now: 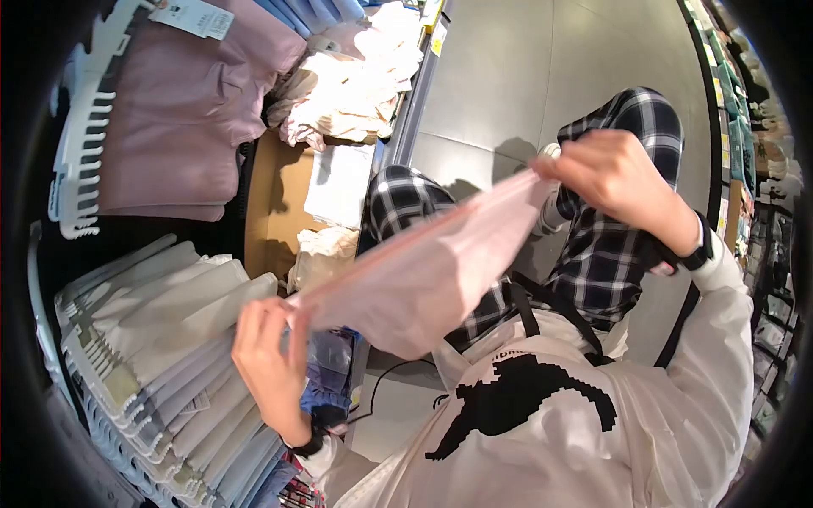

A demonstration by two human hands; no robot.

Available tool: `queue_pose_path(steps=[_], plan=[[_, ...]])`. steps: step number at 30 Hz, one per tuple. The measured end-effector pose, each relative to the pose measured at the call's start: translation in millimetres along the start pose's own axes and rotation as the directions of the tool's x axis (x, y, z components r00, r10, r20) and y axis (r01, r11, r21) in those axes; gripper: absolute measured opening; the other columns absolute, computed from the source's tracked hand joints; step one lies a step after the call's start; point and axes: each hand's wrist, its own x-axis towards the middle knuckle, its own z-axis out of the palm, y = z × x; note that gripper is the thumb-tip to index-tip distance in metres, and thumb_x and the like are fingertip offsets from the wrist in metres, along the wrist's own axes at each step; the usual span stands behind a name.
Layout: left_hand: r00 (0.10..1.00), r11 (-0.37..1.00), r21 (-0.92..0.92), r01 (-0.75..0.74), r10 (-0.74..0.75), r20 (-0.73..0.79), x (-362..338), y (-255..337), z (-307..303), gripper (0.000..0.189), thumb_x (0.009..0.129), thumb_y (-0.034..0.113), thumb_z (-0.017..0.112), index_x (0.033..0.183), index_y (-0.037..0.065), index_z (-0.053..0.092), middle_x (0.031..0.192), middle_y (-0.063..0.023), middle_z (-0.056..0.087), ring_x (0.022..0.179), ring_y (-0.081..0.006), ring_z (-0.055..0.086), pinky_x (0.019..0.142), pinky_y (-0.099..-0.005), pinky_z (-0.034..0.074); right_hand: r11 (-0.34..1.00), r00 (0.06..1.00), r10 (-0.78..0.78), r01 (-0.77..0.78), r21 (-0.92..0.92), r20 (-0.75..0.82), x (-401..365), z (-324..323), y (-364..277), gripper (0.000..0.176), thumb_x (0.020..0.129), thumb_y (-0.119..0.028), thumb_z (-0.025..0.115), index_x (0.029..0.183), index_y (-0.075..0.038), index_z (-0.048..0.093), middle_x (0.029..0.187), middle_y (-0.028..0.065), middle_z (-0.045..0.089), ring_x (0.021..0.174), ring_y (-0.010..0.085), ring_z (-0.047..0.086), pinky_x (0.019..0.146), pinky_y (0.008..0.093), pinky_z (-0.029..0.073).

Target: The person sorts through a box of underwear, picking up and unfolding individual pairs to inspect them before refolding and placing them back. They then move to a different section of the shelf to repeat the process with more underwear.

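Observation:
A pair of light pink briefs (423,279) is stretched between my two hands, its waistband pulled into a slanting line with the body of the cloth hanging below. My left hand (271,364) pinches the lower-left end of the band, beside hanging white garments (169,313). Higher and to the right, my right hand (610,182) is closed round the other end, above my plaid-covered knee. The briefs are a little blurred, and the fingertips of my right hand are partly hidden.
At the left, folded mauve garments (169,135) hang on white clip hangers (85,161). Crumpled pale cloth items (347,76) lie heaped on the shelf over a cardboard box (275,190). Grey floor tiles (500,59) run ahead; another stocked shelf (741,161) lines the right.

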Motion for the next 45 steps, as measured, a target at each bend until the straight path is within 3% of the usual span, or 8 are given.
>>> queue_pose_path(steps=[9,20,28,31,36,37,39,45], plan=[[0.801,0.942,-0.313,-0.119,-0.096,-0.592,23.5,-22.1,33.1,0.010,0.073,-0.005,0.070,0.082,-0.001,0.070,0.087,-0.0117,0.069,0.079,-0.0243,0.064,0.070,-0.0316,0.050,0.948,0.911,0.306,-0.317,0.004,-0.276,37.8,40.8,-0.2,0.013,0.077,-0.011,0.061,0.088,-0.013,0.066,0.065,0.0057,0.063,0.054,0.0219,0.063,0.046,0.0344,0.047],[0.983,0.937,-0.319,0.142,-0.171,-0.063,-108.4,-41.8,199.9,0.009,0.072,0.006,0.074,0.075,0.004,0.065,0.087,-0.0074,0.068,0.081,-0.0246,0.063,0.072,-0.0345,0.051,0.956,0.919,0.239,-0.279,0.090,0.315,-38.5,131.6,-76.8,0.010,0.076,-0.009,0.056,0.085,-0.010,0.060,0.060,0.0095,0.060,0.057,0.0283,0.064,0.049,0.0395,0.046],[0.940,0.934,-0.343,0.096,-0.198,-0.277,-139.6,1.0,184.4,0.015,0.069,0.001,0.076,0.076,0.001,0.063,0.091,-0.0094,0.069,0.086,-0.0276,0.064,0.076,-0.0351,0.052,0.910,0.852,0.369,-0.412,0.040,0.372,-62.3,132.8,-92.6,0.003,0.076,-0.011,0.060,0.076,-0.012,0.063,0.061,0.0122,0.060,0.058,0.0293,0.064,0.052,0.0391,0.049],[0.903,0.852,-0.516,0.091,-0.289,-0.319,-131.3,13.8,171.3,0.014,0.070,0.000,0.076,0.075,0.001,0.063,0.091,-0.0110,0.069,0.086,-0.0245,0.065,0.076,-0.0329,0.051,0.911,0.876,0.337,-0.396,0.114,0.345,-59.1,124.1,-90.8,0.004,0.076,-0.013,0.064,0.078,-0.011,0.067,0.069,0.0122,0.062,0.065,0.0287,0.065,0.056,0.0381,0.050],[0.869,0.117,-0.968,0.220,-0.476,0.139,-132.1,-15.3,177.7,0.016,0.070,-0.004,0.076,0.072,-0.001,0.060,0.086,-0.0120,0.069,0.080,-0.0186,0.066,0.071,-0.0288,0.050,0.767,0.867,0.492,-0.475,0.431,0.081,-44.4,81.9,-64.6,0.013,0.071,-0.003,0.070,0.084,-0.005,0.069,0.075,0.0113,0.062,0.070,0.0298,0.063,0.062,0.0372,0.050],[0.868,0.121,-0.968,0.220,-0.478,0.138,-121.6,-17.8,164.5,0.016,0.070,-0.004,0.076,0.072,-0.001,0.060,0.086,-0.0120,0.069,0.080,-0.0186,0.066,0.071,-0.0288,0.050,0.802,0.884,0.466,-0.438,0.405,0.033,-39.6,75.1,-55.6,0.012,0.072,-0.003,0.070,0.084,-0.005,0.069,0.075,0.0113,0.061,0.069,0.0299,0.063,0.061,0.0374,0.050],[0.923,0.793,-0.594,0.136,-0.319,-0.216,-78.6,-13.1,113.9,0.016,0.070,-0.005,0.076,0.072,-0.001,0.061,0.083,-0.0116,0.068,0.074,-0.0189,0.065,0.067,-0.0287,0.050,0.859,0.894,0.442,-0.400,0.319,-0.072,-19.8,51.4,-40.2,0.013,0.071,0.000,0.071,0.083,-0.003,0.068,0.070,0.0117,0.057,0.064,0.0287,0.059,0.057,0.0357,0.047],[0.750,0.900,-0.402,-0.170,-0.147,-0.644,-13.7,6.6,-5.5,0.014,0.072,-0.006,0.074,0.074,-0.001,0.061,0.082,-0.0115,0.069,0.072,-0.0208,0.064,0.066,-0.0283,0.050,0.936,0.838,0.348,-0.287,0.204,-0.421,31.4,-40.0,-29.0,0.016,0.072,-0.002,0.072,0.087,-0.008,0.071,0.069,0.0068,0.056,0.057,0.0214,0.056,0.052,0.0303,0.043]])
